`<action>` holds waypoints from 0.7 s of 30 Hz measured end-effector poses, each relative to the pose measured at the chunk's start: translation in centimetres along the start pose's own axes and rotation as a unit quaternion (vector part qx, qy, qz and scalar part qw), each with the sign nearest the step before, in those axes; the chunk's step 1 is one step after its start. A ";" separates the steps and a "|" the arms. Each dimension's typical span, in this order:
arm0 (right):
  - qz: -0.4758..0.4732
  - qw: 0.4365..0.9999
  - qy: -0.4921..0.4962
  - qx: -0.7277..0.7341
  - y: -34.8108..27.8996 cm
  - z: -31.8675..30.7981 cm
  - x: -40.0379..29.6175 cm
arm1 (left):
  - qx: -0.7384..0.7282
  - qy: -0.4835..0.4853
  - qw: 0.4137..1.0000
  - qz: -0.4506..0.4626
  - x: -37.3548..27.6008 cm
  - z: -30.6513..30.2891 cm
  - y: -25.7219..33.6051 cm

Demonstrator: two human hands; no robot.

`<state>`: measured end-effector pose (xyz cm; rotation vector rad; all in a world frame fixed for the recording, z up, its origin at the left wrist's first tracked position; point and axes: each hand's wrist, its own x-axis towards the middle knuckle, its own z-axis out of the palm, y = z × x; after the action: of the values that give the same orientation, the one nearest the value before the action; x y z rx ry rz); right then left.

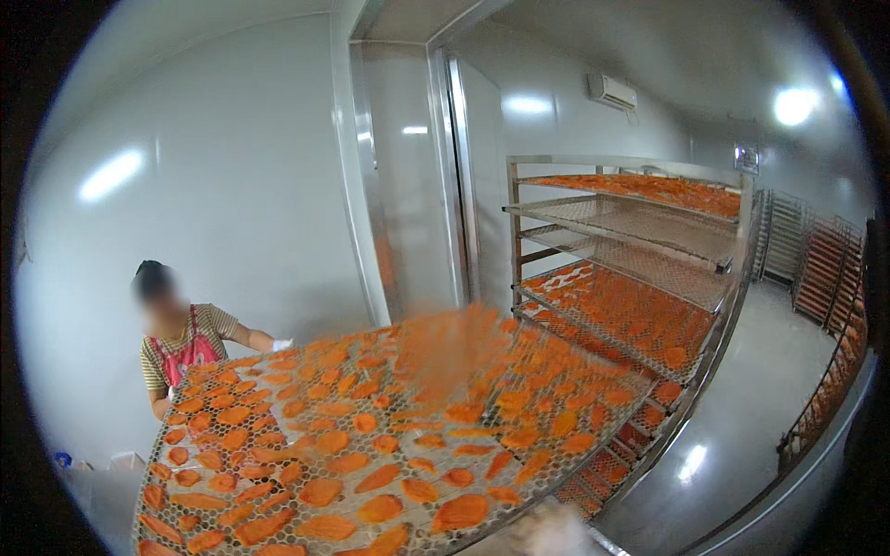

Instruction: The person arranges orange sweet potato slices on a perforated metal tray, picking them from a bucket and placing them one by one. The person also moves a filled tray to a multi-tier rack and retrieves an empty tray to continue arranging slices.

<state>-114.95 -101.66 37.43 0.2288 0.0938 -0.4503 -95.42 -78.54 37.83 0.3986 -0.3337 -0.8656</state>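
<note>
A large mesh tray (292, 424) slants across the lower half of the view, spread with flat orange food slices (323, 491). At its near right edge, low in the picture, my right hand (553, 532) grips the rim in a pale glove; it is badly blurred and its fingers hardly show. My left hand is out of view. Across the tray, at the left, a co-worker (184, 347) in a striped top and red apron has a white-gloved hand (281, 345) at the far edge. The co-worker's other hand is mostly hidden behind the tray's left side.
A metal rack (747, 229) stands close on the right, its shelves bearing mesh trays, some covered with orange slices (626, 299). Farther right, more loaded racks (827, 271) line the pale floor (772, 361). Behind the tray is a metal-framed doorway (410, 174). White wall (243, 174) rises behind the co-worker.
</note>
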 end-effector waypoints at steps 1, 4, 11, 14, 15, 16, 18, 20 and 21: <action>-0.028 0.997 0.060 -0.038 -1.6 0.5 0.6 | -0.014 -0.058 0.998 0.010 -0.6 -0.5 0.0; -0.099 0.943 0.246 -0.200 -7.3 2.8 3.4 | 0.041 0.112 0.993 0.021 -1.2 -4.2 -0.9; -0.011 0.923 0.296 -0.246 -6.9 -5.4 12.1 | 0.103 0.327 0.938 0.058 -1.7 -5.9 1.1; 0.132 0.921 0.251 -0.268 -8.9 -5.7 12.4 | 0.133 0.344 0.920 0.134 0.9 0.4 3.8; 0.151 0.917 0.251 -0.272 -9.8 -5.2 12.9 | 0.112 0.409 0.900 0.100 0.7 -0.8 5.3; 0.165 0.906 0.276 -0.273 -8.3 -2.1 12.5 | 0.043 0.374 0.916 0.140 -0.1 -2.6 5.6; 0.203 0.889 0.310 -0.270 -8.0 2.0 12.3 | 0.027 0.429 0.887 0.170 -0.6 -5.2 6.1; 0.214 0.885 0.312 -0.272 -8.0 3.5 13.3 | 0.068 0.448 0.868 0.205 2.9 0.2 6.7; 0.223 0.882 0.316 -0.268 -7.8 4.0 13.3 | 0.084 0.466 0.856 0.208 1.7 -0.3 6.7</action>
<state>-106.32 -115.01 37.88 -0.1611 0.7828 0.1393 -89.81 -75.98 40.89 0.8229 0.4065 -0.1457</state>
